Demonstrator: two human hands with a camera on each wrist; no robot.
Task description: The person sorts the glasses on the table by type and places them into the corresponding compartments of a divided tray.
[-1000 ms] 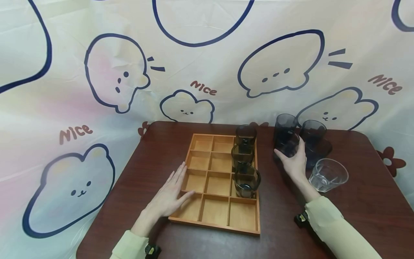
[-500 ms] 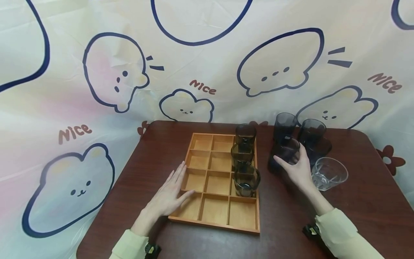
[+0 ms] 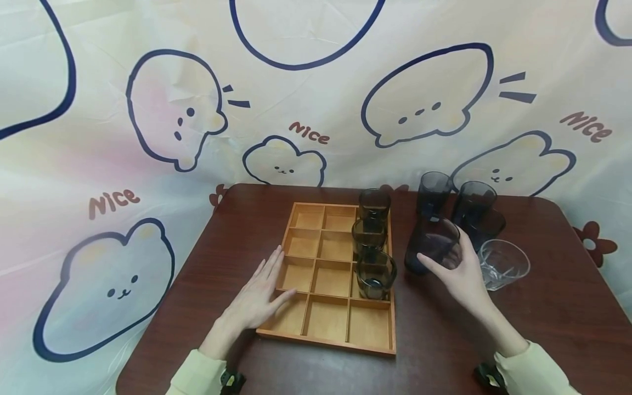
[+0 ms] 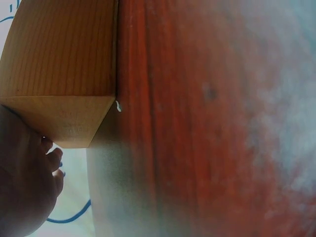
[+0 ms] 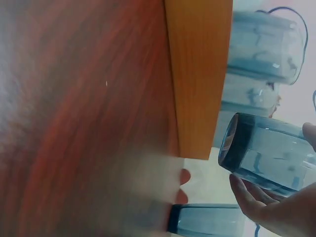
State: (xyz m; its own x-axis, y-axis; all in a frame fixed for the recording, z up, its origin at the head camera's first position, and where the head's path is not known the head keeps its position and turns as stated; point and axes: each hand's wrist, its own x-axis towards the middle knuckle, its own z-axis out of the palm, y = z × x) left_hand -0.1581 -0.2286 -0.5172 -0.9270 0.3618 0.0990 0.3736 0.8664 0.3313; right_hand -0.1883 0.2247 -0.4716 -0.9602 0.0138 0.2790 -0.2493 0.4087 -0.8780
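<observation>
My right hand (image 3: 464,274) grips a dark tinted glass (image 3: 432,244) between thumb and fingers, to the right of a wooden divided tray (image 3: 326,349). In the right wrist view this glass (image 5: 266,153) is raised off the table, its thick base toward the tray's side wall (image 5: 197,74). My left hand (image 3: 257,296) lies with straight fingers along the tray's left edge, thumb over a front compartment. Three dark glasses stand in the tray's right column: the front glass (image 3: 376,277), the middle glass (image 3: 369,238) and the back glass (image 3: 374,204).
Beyond the held glass stand more dark glasses, among them a tall one (image 3: 434,192) and another (image 3: 475,200). A clear glass (image 3: 503,266) is right of my right wrist. The brown table (image 3: 197,329) ends at a printed cloth backdrop (image 3: 296,99).
My right hand has lifted the dark glass away from the group at the back right and brought it nearer and slightly left. My left hand has stayed at the tray's edge.
</observation>
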